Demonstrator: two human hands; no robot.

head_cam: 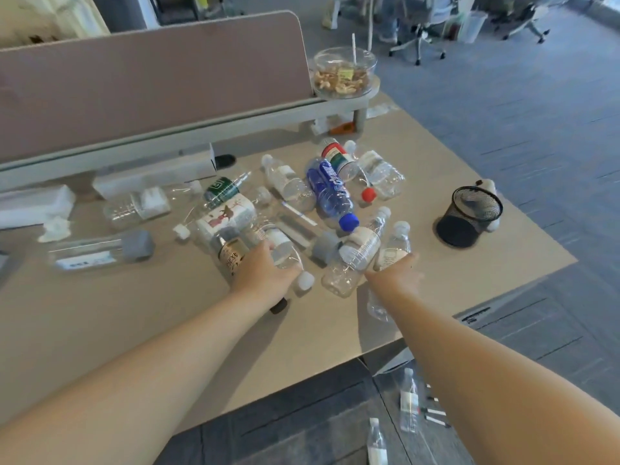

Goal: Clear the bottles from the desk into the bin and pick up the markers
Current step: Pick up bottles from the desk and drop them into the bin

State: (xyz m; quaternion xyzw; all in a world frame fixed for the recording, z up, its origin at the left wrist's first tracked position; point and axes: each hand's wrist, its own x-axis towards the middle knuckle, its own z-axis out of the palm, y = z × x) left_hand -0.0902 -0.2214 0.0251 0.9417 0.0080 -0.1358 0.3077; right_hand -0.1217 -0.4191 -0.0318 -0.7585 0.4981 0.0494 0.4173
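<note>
Nearest, below the counter's (100, 330) front edge, a clear bin (389, 391) with a few bottles inside sits on the floor, and some markers (434, 414) lie just beside it.

On the counter, the left hand (265, 273) is wrapped over a clear bottle (285, 253) and looks closed on it; a brown-labelled dark bottle (231, 255) lies against the same hand, and I cannot tell whether the fingers take that one in too. The clear bottle lies flat, long axis running from far-left to near-right, its white cap toward the person.

The right hand (396, 270) is cupped around the base of a small clear bottle (394, 246), apparently gripping it. That bottle tilts up and away, cap pointing to the far side. A larger crushed bottle (355, 260) lies touching it on the left, cap also away.

To do this step well, I judge each hand should grip across the bottle's middle rather than its slippery end, lift clear of the neighbours so none roll, then swing down to the bin.

Further off, a blue bottle (332, 193) lies cap toward the person, and other clear bottles lie scattered around it. A black mesh pen cup (469, 216) stands well apart to the right.
</note>
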